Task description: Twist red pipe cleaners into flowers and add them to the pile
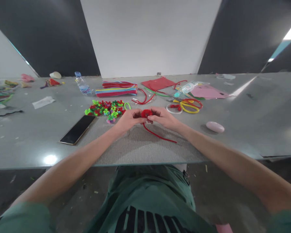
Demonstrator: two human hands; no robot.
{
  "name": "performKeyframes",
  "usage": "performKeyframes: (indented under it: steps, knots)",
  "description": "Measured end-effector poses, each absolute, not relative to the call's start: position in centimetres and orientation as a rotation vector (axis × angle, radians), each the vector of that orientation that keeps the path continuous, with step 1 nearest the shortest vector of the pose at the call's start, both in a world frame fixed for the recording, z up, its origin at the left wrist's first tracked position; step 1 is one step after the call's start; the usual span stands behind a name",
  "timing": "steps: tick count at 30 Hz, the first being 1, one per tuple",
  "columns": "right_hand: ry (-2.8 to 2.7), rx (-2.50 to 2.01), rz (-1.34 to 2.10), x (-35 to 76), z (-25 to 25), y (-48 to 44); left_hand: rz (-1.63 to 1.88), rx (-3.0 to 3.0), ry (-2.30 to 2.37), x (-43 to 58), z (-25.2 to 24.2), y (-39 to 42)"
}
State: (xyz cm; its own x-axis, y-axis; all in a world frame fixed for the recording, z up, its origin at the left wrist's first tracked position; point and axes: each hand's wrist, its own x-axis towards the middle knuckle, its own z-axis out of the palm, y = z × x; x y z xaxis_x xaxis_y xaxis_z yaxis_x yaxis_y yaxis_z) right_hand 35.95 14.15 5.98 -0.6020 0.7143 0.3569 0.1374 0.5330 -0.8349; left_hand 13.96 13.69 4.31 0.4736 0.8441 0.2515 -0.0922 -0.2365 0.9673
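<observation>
Grip pressed together on both sides: the left hand point(129, 119) and right hand point(163, 117) pinch a coiled red pipe cleaner point(146, 113) between them, just above the grey surface point(257, 113), its tail trailing on it. A phone point(77, 129) lies to the left.

Single head-worn view, forward and down, close over the table point(244, 129)

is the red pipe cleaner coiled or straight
Partly coiled: red pipe cleaner wound into a disc between left hand and right hand, tail trailing loose.
</observation>
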Motion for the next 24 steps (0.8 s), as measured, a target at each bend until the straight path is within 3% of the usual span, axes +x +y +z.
performKeyframes:
  steps: [24]
  knots:
    - [-1.97, -0.678, 1.172, 36.0, 5.6, 14.3, 0.974, 1.886, 0.848, 14.0, 5.0, 13.0]
